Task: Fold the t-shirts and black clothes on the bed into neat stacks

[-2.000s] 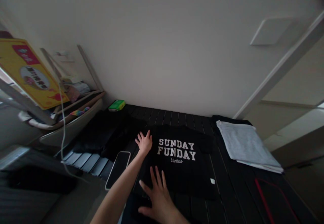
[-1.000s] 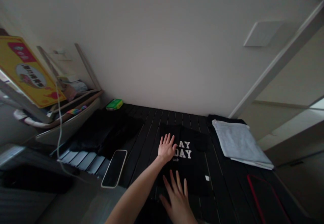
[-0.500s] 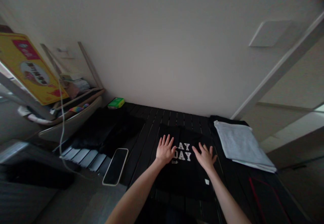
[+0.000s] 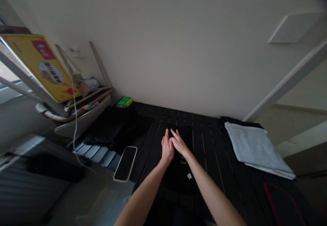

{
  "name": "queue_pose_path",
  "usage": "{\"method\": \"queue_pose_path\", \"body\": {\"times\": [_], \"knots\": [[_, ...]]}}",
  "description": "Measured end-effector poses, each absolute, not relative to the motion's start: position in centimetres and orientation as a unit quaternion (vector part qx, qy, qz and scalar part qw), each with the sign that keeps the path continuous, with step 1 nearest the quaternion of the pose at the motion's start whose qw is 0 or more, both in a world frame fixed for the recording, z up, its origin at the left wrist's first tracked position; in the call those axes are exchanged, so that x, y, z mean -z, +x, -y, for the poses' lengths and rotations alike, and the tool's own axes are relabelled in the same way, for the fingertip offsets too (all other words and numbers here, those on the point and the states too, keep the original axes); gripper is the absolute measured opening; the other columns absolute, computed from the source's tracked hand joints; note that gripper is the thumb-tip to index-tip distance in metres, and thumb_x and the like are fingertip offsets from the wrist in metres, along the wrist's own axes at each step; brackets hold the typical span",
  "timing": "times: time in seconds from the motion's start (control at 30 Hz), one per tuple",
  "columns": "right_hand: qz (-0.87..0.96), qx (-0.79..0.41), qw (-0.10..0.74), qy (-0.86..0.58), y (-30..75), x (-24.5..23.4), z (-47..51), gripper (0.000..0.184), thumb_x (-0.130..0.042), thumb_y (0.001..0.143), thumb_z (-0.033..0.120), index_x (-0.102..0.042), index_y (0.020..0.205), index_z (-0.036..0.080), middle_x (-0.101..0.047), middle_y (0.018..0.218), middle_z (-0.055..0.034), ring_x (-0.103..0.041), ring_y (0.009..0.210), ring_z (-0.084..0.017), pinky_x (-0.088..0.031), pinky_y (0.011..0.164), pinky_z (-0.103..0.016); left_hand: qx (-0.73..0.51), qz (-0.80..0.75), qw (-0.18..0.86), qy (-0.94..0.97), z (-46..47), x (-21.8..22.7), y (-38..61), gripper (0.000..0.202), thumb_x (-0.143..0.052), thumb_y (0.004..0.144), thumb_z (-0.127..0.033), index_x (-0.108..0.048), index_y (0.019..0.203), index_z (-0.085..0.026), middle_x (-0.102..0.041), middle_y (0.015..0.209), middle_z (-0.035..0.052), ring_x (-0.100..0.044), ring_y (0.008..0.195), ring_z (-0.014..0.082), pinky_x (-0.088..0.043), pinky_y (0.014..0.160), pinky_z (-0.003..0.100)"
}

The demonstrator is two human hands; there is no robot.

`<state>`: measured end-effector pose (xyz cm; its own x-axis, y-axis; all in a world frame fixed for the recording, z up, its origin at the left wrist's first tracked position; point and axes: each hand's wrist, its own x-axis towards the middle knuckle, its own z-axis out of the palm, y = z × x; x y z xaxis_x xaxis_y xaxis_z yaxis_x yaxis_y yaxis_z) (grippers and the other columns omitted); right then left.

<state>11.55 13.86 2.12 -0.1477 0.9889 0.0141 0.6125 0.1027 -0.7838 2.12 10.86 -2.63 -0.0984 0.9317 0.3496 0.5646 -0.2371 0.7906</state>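
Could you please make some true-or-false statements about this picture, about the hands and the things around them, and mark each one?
1. The left hand and the right hand are over a folded black garment. True.
2. The phone lies to the right of the hands. False: it lies to their left, and no hand touches it.
3. The folded pale cloth lies on the right part of the black slatted table. True.
4. The left hand holds the green box. False: the box sits at the table's far edge, near the wall.
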Motion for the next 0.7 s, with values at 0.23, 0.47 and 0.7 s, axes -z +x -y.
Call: {"method": "queue_pose_path", "body": {"times": [0.23,0.47,0.7], "knots": [[0.720,-0.144,0.276,-0.621,14.4,1.1,-6.7,0.055,-0.041,0.082,0.019,-0.044,0.136,0.011,-0.043,0.141,-0.0182,-0.043,0.130,-0.027,-0.038,0.105,-0.041,-0.191,-0.611,0.071,0.765,-11.1,2.7,3.6,0.049,-0.031,0.096,-0.035,-0.039,0.143,-0.024,-0.032,0.153,0.0028,-0.016,0.144,0.0251,-0.020,0.116,0.050],[0.710,-0.028,0.058,-0.702,16.2,0.3,2.7,0.033,-0.038,0.086,0.008,-0.058,0.112,0.014,-0.066,0.098,-0.0129,-0.067,0.080,-0.023,-0.051,0.067,-0.032,-0.198,-0.624,0.064,0.753,-10.9,2.6,4.2,0.050,-0.032,0.095,-0.034,-0.039,0.143,-0.020,-0.033,0.152,0.0033,-0.020,0.143,0.0261,-0.020,0.116,0.049],[0.730,0.039,0.149,-0.666,14.8,-2.5,5.4,0.020,-0.042,0.087,0.012,-0.060,0.088,0.020,-0.063,0.096,-0.0115,-0.062,0.091,-0.027,-0.050,0.082,-0.042,-0.241,-0.627,0.095,0.735,-11.0,2.0,3.8,0.041,-0.037,0.094,-0.028,-0.051,0.132,-0.019,-0.042,0.147,0.0053,-0.031,0.139,0.0230,-0.026,0.114,0.047]]}}
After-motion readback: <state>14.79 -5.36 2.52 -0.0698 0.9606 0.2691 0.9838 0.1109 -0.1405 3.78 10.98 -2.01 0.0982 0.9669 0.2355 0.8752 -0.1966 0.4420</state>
